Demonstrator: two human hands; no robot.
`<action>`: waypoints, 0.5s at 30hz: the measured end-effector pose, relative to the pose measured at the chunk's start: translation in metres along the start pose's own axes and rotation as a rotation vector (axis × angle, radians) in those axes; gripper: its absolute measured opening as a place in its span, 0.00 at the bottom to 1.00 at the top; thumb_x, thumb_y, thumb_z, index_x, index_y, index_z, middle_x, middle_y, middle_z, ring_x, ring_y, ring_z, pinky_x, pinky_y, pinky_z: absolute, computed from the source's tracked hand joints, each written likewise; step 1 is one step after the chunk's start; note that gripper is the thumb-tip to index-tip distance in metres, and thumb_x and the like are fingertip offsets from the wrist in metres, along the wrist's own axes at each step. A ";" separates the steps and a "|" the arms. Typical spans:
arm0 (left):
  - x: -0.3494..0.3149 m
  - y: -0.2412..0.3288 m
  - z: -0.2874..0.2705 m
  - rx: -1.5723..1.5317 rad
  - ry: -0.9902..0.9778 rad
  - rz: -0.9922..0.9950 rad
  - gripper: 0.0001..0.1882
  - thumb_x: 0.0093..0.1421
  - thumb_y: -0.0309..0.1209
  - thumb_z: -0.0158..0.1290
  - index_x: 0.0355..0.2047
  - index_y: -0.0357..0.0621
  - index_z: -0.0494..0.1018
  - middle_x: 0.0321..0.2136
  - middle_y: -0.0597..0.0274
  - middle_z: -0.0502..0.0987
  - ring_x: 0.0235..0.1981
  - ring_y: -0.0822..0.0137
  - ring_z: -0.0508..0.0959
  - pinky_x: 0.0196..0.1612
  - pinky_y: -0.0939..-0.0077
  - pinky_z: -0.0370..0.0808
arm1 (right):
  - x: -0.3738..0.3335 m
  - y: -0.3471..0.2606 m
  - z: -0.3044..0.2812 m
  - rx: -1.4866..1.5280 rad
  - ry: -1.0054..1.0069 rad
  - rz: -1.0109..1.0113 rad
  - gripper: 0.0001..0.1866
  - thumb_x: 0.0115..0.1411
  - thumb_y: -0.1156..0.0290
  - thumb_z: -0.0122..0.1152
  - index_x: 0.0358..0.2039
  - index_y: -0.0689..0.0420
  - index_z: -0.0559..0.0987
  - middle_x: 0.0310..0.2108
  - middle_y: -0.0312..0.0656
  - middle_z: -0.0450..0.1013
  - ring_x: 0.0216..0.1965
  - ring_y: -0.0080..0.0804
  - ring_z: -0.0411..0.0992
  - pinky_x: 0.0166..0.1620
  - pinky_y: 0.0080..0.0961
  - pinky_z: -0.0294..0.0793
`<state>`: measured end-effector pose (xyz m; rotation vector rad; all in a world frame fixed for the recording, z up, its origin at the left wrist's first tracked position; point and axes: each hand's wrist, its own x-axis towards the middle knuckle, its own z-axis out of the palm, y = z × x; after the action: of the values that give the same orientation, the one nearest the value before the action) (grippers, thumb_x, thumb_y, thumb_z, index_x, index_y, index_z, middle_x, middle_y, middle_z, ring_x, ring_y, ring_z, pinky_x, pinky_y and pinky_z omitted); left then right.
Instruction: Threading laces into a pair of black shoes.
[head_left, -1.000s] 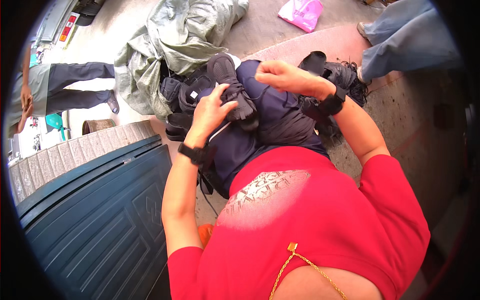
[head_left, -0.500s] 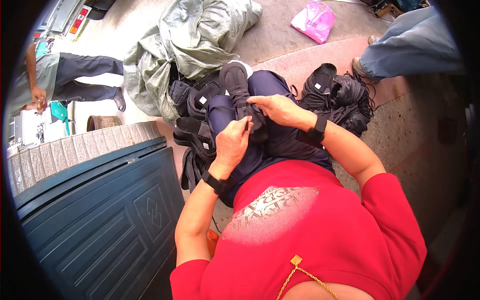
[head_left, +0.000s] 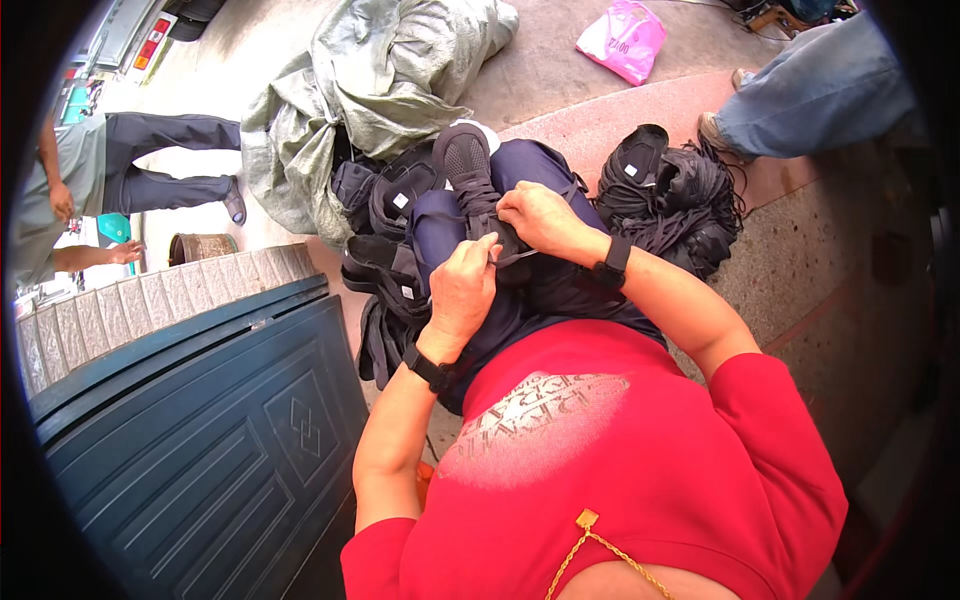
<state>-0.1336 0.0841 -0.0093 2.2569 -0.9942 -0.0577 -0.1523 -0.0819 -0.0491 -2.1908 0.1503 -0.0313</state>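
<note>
A black lace-up sneaker (head_left: 468, 172) rests on my lap between my knees, its mesh toe pointing away from me. My left hand (head_left: 462, 288) is closed in a pinch beside the shoe's near end. From its fingertips a thin strand (head_left: 518, 256), perhaps a shoelace, runs toward the right under my other hand. My right hand (head_left: 545, 222) lies over the shoe's opening with thumb and fingers drawn together near the lacing. Whatever is between those fingers is hidden. Both wrists wear black bands.
Black shoes (head_left: 385, 270) are heaped by my left leg; another pile (head_left: 670, 200) with loose laces lies at right. A grey-green sack (head_left: 385, 70) and a pink bag (head_left: 622, 42) are beyond. A blue panelled door (head_left: 220, 440) stands left. Two other people stand nearby.
My right hand has gone from an extended index finger to drawn-in fingers over the shoe. The strand between my hands now shows. The person at left has moved their hands apart.
</note>
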 end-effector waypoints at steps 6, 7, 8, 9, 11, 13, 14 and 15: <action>0.000 0.005 0.003 0.025 0.014 0.004 0.08 0.52 0.25 0.51 0.34 0.41 0.71 0.22 0.56 0.71 0.22 0.55 0.73 0.24 0.67 0.70 | -0.002 -0.002 0.014 0.145 0.055 0.008 0.07 0.50 0.73 0.54 0.29 0.62 0.77 0.28 0.48 0.71 0.32 0.40 0.72 0.36 0.29 0.70; 0.000 0.005 0.002 0.031 0.012 -0.004 0.08 0.52 0.26 0.51 0.34 0.40 0.71 0.22 0.56 0.71 0.22 0.55 0.73 0.23 0.66 0.70 | -0.002 -0.003 0.015 0.249 0.061 0.085 0.07 0.50 0.74 0.54 0.30 0.63 0.76 0.28 0.49 0.72 0.31 0.38 0.73 0.35 0.28 0.70; 0.001 0.004 0.003 0.033 0.012 -0.005 0.08 0.52 0.26 0.51 0.34 0.40 0.71 0.22 0.56 0.71 0.22 0.55 0.73 0.23 0.66 0.70 | -0.001 -0.004 0.015 0.251 0.060 0.084 0.07 0.50 0.74 0.54 0.30 0.63 0.76 0.28 0.49 0.72 0.31 0.38 0.73 0.35 0.28 0.70; 0.000 0.003 0.004 0.026 0.016 0.013 0.08 0.52 0.26 0.51 0.34 0.40 0.71 0.22 0.56 0.71 0.22 0.55 0.73 0.23 0.66 0.69 | 0.000 -0.004 0.015 0.253 0.049 0.050 0.08 0.50 0.74 0.53 0.30 0.63 0.76 0.29 0.50 0.72 0.33 0.43 0.72 0.36 0.31 0.70; -0.001 0.003 0.004 0.021 0.014 0.026 0.08 0.52 0.26 0.51 0.34 0.40 0.71 0.22 0.55 0.71 0.22 0.54 0.73 0.23 0.66 0.69 | 0.001 -0.005 0.017 0.260 0.035 0.021 0.08 0.50 0.75 0.53 0.30 0.63 0.75 0.31 0.52 0.72 0.35 0.47 0.71 0.37 0.34 0.70; 0.001 0.004 0.002 0.050 -0.011 0.034 0.08 0.53 0.26 0.50 0.34 0.41 0.71 0.22 0.55 0.71 0.22 0.54 0.73 0.23 0.65 0.69 | 0.003 -0.006 0.019 0.257 0.113 -0.024 0.10 0.49 0.76 0.53 0.34 0.63 0.72 0.30 0.52 0.71 0.34 0.47 0.71 0.38 0.33 0.70; 0.001 0.004 0.001 0.048 -0.014 0.029 0.08 0.52 0.25 0.50 0.34 0.41 0.71 0.22 0.54 0.72 0.22 0.54 0.73 0.23 0.65 0.69 | 0.003 -0.006 0.021 0.260 0.112 -0.019 0.10 0.49 0.76 0.53 0.34 0.63 0.72 0.30 0.52 0.71 0.34 0.47 0.71 0.38 0.33 0.70; 0.001 0.004 0.000 0.048 -0.019 0.029 0.08 0.52 0.25 0.50 0.34 0.41 0.71 0.22 0.54 0.72 0.22 0.54 0.73 0.23 0.65 0.69 | 0.004 -0.006 0.023 0.270 0.104 -0.092 0.09 0.49 0.77 0.53 0.33 0.63 0.72 0.29 0.51 0.71 0.33 0.45 0.71 0.37 0.32 0.70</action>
<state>-0.1349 0.0813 -0.0069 2.2887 -1.0486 -0.0431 -0.1462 -0.0605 -0.0575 -1.9255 0.0973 -0.2063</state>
